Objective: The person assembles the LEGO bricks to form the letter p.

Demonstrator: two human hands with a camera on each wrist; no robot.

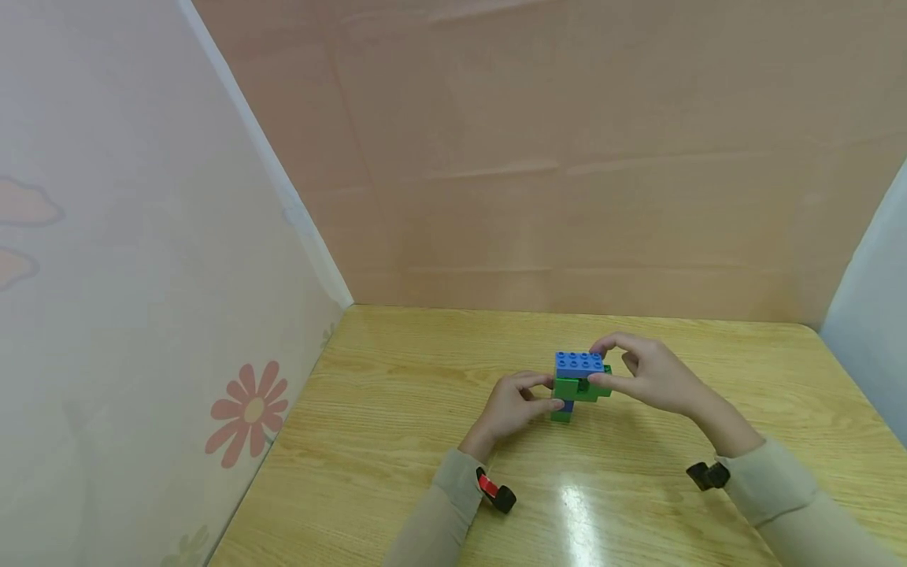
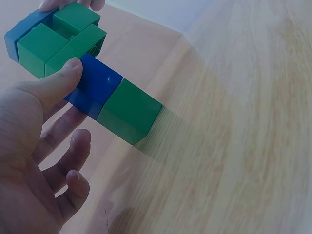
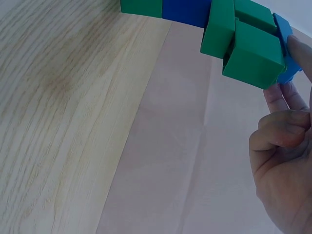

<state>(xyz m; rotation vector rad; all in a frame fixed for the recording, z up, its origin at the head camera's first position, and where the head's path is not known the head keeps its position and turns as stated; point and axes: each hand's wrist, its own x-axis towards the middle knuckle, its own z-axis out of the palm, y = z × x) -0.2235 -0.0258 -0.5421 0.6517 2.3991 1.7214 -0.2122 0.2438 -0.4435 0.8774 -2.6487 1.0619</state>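
A tower of toy building bricks stands upright on the table [image 1: 397,441]. At its foot is a green brick [image 2: 129,112], with a dark blue brick [image 2: 100,80] above it. Wider green bricks [image 3: 256,53] spread out over those, and a lighter blue studded brick [image 1: 577,362] lies on top. My left hand [image 1: 512,405] pinches the tower around the dark blue brick, its thumb on the near side and other fingers partly hidden behind. Thumb and fingers of my right hand [image 1: 659,378] pinch the lighter blue brick at its right end. Whether that brick is fully pressed down, I cannot tell.
A brown covered wall [image 1: 567,197] rises behind the table's far edge. On the left stands a pale panel [image 1: 142,236] with a red flower print [image 1: 253,411]. Another pale panel [image 1: 868,315] borders the right side. Both wrists wear dark straps.
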